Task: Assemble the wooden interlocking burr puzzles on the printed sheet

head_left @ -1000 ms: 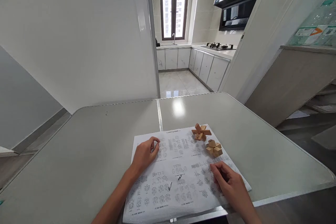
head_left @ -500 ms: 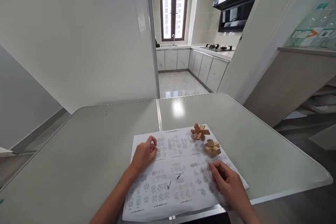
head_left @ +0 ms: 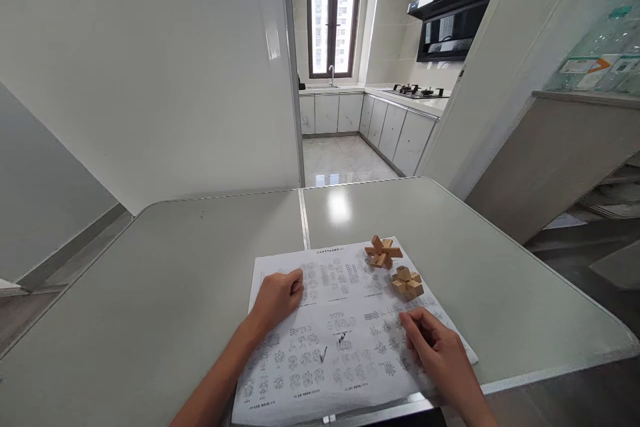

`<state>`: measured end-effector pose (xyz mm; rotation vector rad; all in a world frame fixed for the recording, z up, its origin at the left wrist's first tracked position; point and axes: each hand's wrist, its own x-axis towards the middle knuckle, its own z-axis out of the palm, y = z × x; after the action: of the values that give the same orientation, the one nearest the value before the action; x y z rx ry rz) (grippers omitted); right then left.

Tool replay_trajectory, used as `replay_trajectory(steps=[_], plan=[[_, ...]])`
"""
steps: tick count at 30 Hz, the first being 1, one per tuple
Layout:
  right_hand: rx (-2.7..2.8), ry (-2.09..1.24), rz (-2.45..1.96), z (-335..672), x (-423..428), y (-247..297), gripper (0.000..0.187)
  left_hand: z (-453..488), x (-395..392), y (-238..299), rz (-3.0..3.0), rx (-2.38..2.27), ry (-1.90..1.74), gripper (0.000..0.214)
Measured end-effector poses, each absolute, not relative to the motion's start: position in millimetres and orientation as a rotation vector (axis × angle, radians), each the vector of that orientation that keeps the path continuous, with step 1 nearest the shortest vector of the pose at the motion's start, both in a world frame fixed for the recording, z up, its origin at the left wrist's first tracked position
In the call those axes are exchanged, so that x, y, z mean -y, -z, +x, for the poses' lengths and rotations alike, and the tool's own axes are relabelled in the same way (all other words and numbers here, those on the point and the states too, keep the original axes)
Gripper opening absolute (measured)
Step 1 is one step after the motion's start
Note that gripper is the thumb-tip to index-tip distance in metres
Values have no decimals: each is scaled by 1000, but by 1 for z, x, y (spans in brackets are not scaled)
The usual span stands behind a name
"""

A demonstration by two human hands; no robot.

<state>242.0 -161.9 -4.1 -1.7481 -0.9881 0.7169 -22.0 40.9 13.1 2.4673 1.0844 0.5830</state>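
A white sheet (head_left: 345, 333) printed with many small diagrams lies on the grey table (head_left: 165, 260). Two wooden interlocking puzzles stand on its far right part: a star-shaped one (head_left: 383, 252) and a blockier one (head_left: 407, 282) just in front of it. My left hand (head_left: 276, 298) rests on the sheet's left half with its fingers curled under, nothing visible in them. My right hand (head_left: 436, 349) lies on the sheet's right side, fingers bent and pressed together, a short way in front of the blockier puzzle.
The table's near edge (head_left: 350, 413) runs just below the sheet, and a seam (head_left: 303, 217) splits the top. Beyond it a doorway opens onto a kitchen with cabinets (head_left: 395, 127) and a window (head_left: 333, 13). A counter (head_left: 565, 147) stands at the right.
My left hand's fingers have folded down flatter onto the sheet. My right hand and both puzzles have stayed in place.
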Motion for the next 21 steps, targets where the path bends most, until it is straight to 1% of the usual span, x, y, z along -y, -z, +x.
replay_trajectory(steps=[11, 21], plan=[[1008, -712, -1741, 243, 163, 2, 52, -23, -42, -12, 2471, -1064, -575, 17], [1013, -793, -1729, 248, 163, 7, 47, -22, -43, -11, 2538, -1079, -522, 17]])
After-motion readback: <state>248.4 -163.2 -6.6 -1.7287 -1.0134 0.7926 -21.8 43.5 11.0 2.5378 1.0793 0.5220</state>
